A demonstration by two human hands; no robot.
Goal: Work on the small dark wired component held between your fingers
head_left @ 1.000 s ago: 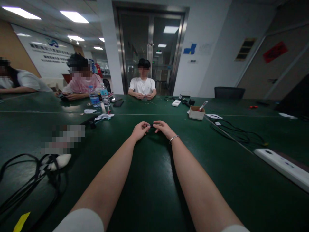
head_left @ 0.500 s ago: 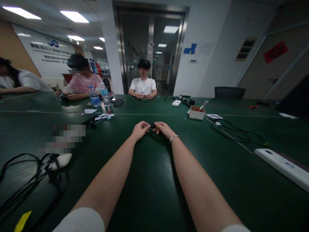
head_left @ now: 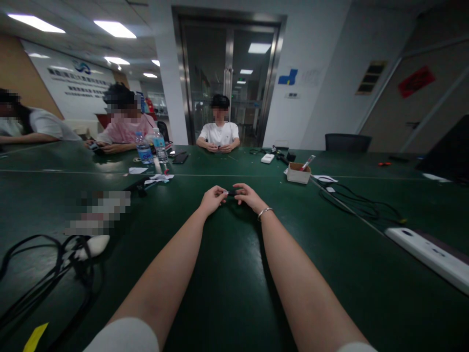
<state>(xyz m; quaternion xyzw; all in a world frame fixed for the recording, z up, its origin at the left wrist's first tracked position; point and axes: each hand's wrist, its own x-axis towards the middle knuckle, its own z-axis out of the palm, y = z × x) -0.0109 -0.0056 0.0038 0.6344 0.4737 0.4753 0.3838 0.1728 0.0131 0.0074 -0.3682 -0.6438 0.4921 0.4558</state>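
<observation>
My left hand (head_left: 213,199) is closed in a pinch on one end of a small black object (head_left: 231,193) with a pale or clear tip. Its exact kind is too small to make out. At the other end, my right hand (head_left: 249,196) has its index finger lifted and its fingers apart around the black part. Whether a right fingertip still touches it I cannot tell. Both hands are just above the dark green table (head_left: 227,274), with forearms stretched forward.
A small open box (head_left: 298,175) with a pen-like item stands right of centre. Water bottles (head_left: 159,145) and papers are at the left. Black cables (head_left: 54,264) and a white mouse (head_left: 94,245) lie front left, a white power strip (head_left: 425,254) at right. Several people sit around.
The right fingers have loosened from the black object, the index finger rising away. My left hand keeps its pinch. The whole view has shifted slightly.
</observation>
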